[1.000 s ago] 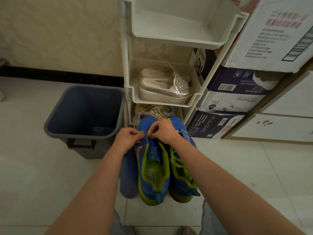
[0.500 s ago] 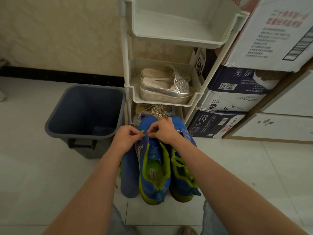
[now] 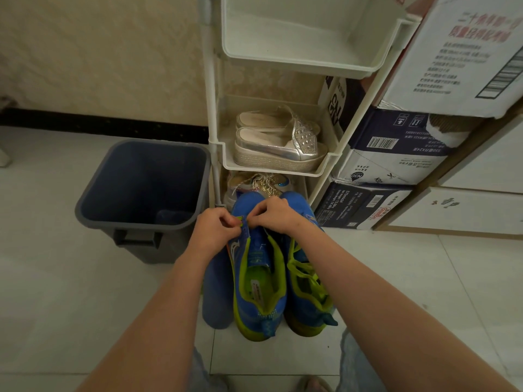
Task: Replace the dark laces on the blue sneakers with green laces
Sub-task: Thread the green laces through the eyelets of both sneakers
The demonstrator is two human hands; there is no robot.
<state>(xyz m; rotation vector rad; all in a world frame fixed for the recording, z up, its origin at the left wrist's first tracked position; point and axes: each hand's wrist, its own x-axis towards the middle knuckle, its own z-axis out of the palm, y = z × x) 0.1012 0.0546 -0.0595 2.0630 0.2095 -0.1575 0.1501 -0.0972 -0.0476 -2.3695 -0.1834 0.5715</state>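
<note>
Green lace [image 3: 240, 220] pinched by both hands [image 3: 216, 231] [image 3: 274, 215]; box [image 3: 382, 168] reads "N30".

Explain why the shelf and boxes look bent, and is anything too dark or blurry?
Head view: the wide-angle lens bows the shelf rack and tilts the cardboard boxes outward. Head view: light is dim, without glare; the grey bin is shadowed inside. Head view: the green lace pinched between left hand and right hand looks small and soft-edged.
</note>
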